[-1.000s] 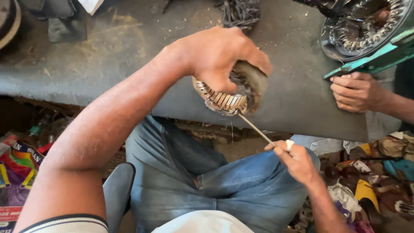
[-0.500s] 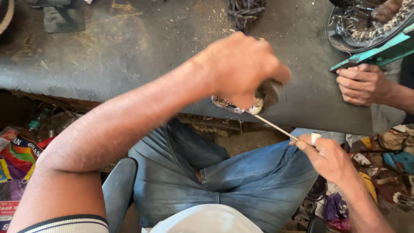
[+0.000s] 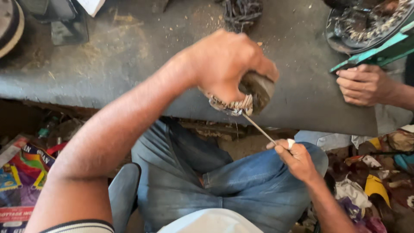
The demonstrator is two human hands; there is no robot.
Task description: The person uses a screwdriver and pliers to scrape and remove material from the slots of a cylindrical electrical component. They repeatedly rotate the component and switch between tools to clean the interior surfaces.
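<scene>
— What do we have nearest us?

— Our right hand [image 3: 296, 159], low over the jeans [image 3: 224, 185], pinched shut on a thin rod [image 3: 259, 128] with a white wrap at the grip.

— And where does the rod lead?

— Up and left into the wound coil piece [image 3: 248, 100], which our left hand [image 3: 226, 64] grips closed from above, at the near edge of the grey tabletop [image 3: 129, 64].

— Is the piece resting on the tabletop?

— We cannot tell; it sits right at the edge.

— Further out?

— Another person's hand [image 3: 364, 84] lies curled on the tabletop to the right, beside a green bar [image 3: 379, 51] and a round wound part [image 3: 366, 21].
</scene>
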